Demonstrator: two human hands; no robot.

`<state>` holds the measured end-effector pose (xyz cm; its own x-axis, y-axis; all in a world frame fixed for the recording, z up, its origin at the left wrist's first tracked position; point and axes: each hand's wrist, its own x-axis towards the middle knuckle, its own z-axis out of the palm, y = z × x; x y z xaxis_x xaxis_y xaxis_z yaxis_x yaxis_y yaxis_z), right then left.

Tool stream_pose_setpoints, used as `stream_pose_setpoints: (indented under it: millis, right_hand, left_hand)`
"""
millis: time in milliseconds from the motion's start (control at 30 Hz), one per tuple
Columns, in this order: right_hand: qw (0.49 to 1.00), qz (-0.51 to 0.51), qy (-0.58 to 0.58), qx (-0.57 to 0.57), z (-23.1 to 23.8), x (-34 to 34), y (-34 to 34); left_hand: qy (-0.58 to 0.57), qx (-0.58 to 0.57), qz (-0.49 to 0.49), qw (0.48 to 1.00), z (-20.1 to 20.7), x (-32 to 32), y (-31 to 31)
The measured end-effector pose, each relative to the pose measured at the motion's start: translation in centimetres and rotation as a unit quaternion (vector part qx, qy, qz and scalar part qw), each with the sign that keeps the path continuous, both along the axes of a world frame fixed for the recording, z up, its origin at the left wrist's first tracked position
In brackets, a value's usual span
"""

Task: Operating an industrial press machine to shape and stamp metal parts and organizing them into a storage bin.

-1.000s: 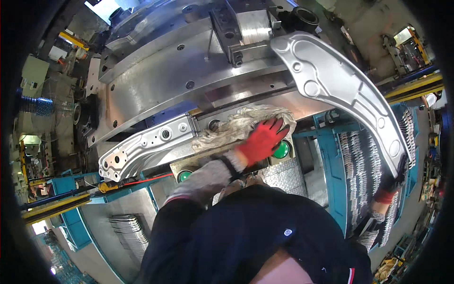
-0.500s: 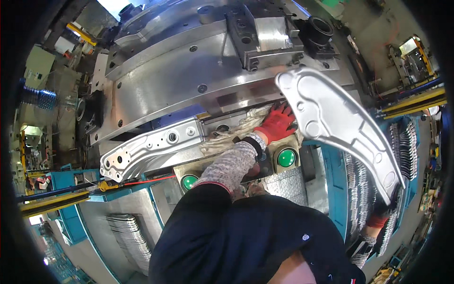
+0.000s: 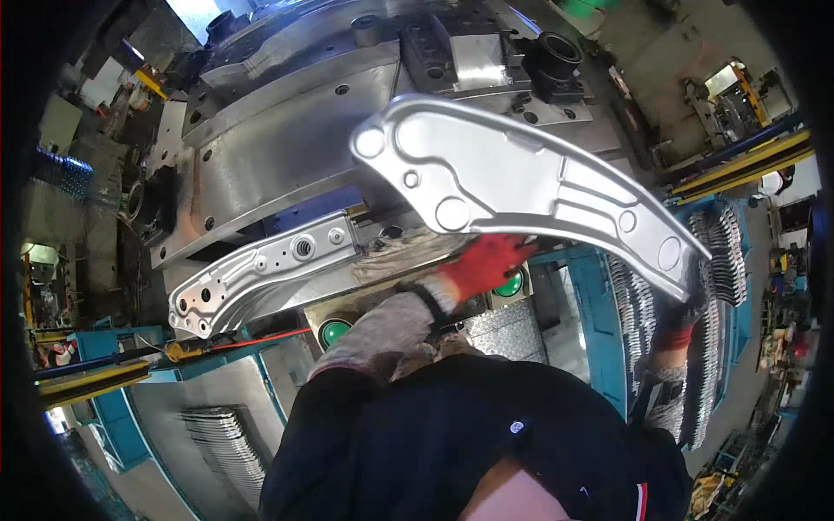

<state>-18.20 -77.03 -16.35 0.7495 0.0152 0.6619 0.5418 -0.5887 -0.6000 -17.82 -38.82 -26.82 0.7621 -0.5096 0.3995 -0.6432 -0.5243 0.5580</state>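
A large curved stamped sheet-metal panel (image 3: 530,187) is held up in front of me, tilted, its broad end toward the press die (image 3: 295,126). Its narrow end meets my right hand (image 3: 682,317), in a dark and red glove; the fingers are partly hidden behind the metal, closed on that end. My left hand (image 3: 486,265), in a red glove, reaches beneath the panel's lower edge with fingers stretched out, slightly blurred. It is near a crumpled cloth (image 3: 408,253) and a green push button (image 3: 511,285). Whether it touches the panel I cannot tell.
Another formed metal part (image 3: 269,269) lies along the die's front edge at left. A second green button (image 3: 334,333) sits nearer me. Stacked panels fill a blue rack (image 3: 599,321) at right; more stacked panels (image 3: 226,443) stand lower left. Yellow bars (image 3: 738,165) flank the press.
The panel has swung left and toward the horizontal, its broad end now before the die. My left hand has drawn back off the cloth, nearer me; my right hand has risen slightly.
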Motion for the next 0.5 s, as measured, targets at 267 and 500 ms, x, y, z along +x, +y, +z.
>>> stream_pose_setpoints:
  millis: [267, 500]
  right_hand:
    - [0.994, -0.09, -0.03, -0.058, 1.7, -3.6, -3.3]
    - [0.992, -0.122, 0.012, 0.004, 0.2, -9.0, -6.0]
  left_hand:
    - [0.256, 0.064, 0.033, 0.964, -7.3, 6.6, -6.7]
    - [0.351, -0.264, -0.017, 0.898, -7.8, 5.0, -6.6]
